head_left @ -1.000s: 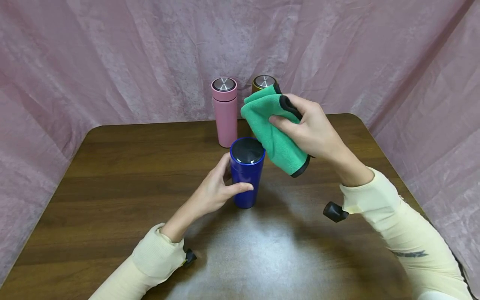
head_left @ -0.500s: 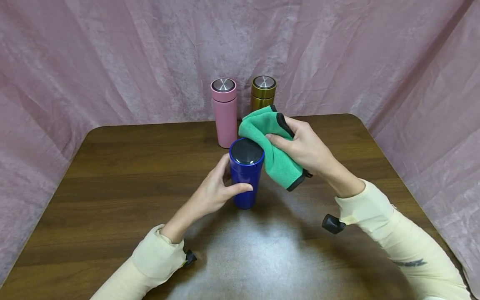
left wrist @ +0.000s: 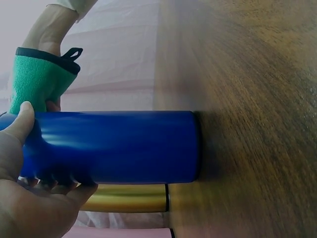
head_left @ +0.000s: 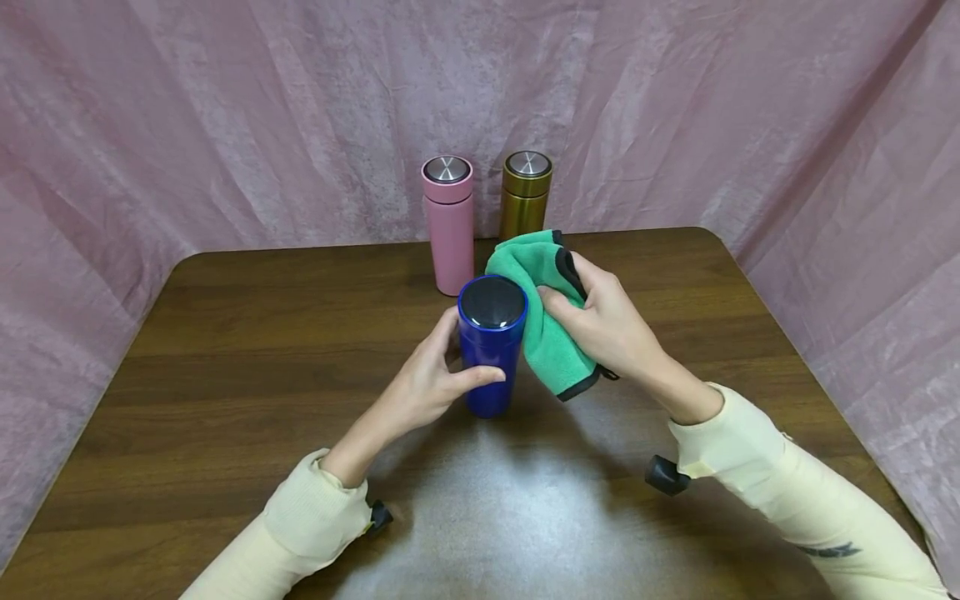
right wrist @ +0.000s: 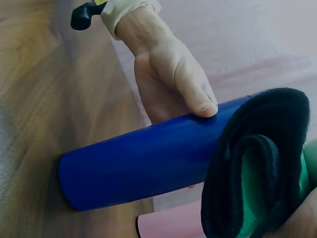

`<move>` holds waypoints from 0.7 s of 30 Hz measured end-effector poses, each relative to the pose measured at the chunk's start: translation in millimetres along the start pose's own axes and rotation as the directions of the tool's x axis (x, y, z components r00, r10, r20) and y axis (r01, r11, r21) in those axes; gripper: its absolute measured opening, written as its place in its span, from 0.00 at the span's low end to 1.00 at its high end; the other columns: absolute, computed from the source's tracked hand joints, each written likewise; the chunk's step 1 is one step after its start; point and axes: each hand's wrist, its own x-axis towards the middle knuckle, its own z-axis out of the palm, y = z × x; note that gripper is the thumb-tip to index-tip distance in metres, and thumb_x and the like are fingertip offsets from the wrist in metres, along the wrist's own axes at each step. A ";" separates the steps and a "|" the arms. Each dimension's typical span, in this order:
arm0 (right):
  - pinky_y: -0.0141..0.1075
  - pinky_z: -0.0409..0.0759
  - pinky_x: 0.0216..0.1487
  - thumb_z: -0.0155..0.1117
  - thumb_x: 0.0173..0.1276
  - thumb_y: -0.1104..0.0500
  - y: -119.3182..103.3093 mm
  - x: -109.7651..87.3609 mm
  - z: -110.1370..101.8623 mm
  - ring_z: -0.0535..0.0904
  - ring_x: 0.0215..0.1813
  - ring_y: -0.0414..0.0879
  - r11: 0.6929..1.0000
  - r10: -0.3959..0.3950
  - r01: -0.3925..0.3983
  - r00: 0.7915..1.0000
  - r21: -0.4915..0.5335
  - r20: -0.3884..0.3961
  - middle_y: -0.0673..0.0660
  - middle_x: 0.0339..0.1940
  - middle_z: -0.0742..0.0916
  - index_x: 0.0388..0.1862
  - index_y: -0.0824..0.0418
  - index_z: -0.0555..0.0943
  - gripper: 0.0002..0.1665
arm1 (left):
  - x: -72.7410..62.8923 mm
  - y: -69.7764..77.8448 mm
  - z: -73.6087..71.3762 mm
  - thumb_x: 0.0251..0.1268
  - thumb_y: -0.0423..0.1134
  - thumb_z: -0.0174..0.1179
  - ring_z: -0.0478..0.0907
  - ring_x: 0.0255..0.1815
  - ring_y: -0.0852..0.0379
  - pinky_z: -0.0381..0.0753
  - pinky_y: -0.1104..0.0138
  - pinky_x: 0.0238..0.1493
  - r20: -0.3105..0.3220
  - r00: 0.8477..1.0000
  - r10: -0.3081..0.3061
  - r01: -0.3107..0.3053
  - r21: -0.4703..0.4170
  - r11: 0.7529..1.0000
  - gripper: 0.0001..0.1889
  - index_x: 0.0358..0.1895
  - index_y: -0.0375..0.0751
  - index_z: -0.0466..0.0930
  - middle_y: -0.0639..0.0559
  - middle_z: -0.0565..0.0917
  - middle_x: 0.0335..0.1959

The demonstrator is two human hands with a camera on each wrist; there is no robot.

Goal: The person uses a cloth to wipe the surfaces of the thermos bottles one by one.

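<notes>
A blue tumbler (head_left: 491,350) with a dark glossy lid stands upright on the wooden table. My left hand (head_left: 431,375) grips its side, thumb across the front and fingers curled behind, as the left wrist view also shows. My right hand (head_left: 611,321) holds a folded green cloth (head_left: 551,333) with black edging, pinched between thumb and fingers. The cloth lies right against the tumbler's upper right side. In the right wrist view the cloth's dark edge (right wrist: 257,148) overlaps the upper part of the blue tumbler (right wrist: 133,163).
Behind the tumbler stand a pink bottle (head_left: 452,242) and a gold bottle (head_left: 525,200), both with silver-topped lids. The cloth partly covers the gold one in the head view. Pink curtains (head_left: 315,125) hang beyond the far edge of the wooden table (head_left: 262,350).
My right hand has lowered the green cloth from in front of the gold bottle to the tumbler's right side, uncovering more of that bottle. The left hand keeps its grip in place.
</notes>
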 end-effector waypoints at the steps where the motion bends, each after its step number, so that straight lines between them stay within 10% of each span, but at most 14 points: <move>1: 0.34 0.85 0.41 0.60 0.77 0.64 0.5 -1.7 -0.3 0.84 0.41 0.46 1.000 -0.002 0.002 1.000 0.000 0.002 0.57 0.53 0.87 0.65 0.64 0.76 0.20 | 0.0 0.0 0.2 0.61 0.30 0.74 0.76 0.66 0.48 0.74 0.53 0.69 0.000 1.000 0.000 0.000 0.000 1.000 0.42 0.76 0.38 0.61 0.42 0.76 0.66; 21: 0.35 0.84 0.39 0.62 0.72 0.69 37.7 -25.0 25.1 0.83 0.38 0.49 0.995 0.103 -0.103 0.995 -0.002 0.002 0.62 0.49 0.87 0.62 0.68 0.76 0.20 | 0.2 -0.3 1.7 0.61 0.29 0.74 0.75 0.67 0.48 0.73 0.54 0.70 -0.013 1.000 -0.002 0.002 -0.002 1.000 0.42 0.76 0.38 0.60 0.42 0.76 0.67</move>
